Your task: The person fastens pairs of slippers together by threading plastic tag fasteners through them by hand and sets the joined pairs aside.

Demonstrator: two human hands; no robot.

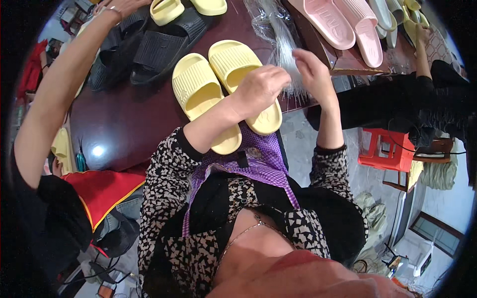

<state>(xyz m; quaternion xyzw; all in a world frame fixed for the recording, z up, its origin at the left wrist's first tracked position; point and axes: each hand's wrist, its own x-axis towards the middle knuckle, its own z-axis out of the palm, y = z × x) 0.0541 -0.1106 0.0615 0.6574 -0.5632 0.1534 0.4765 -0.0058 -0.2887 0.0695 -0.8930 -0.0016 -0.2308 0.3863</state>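
Observation:
A pair of pale yellow slide sandals lies on the dark table in front of me, the left slide (198, 87) beside the right slide (233, 57). My left hand (261, 89) hovers over the right slide, its fingers pinched together on something I cannot make out. To its right, my right hand (313, 72) is raised with fingers loosely apart and seems to hold nothing. Between and beyond my hands lies a bundle of thin clear plastic strands (285, 47), partly covered by clear film.
Black slides (161, 52) and more yellow slides (167, 11) lie at the far left. Pink slides (330, 22) rest on a raised surface at right. Another person's arm (64, 94) reaches in from the left; a second person works at right near a red stool (385, 151).

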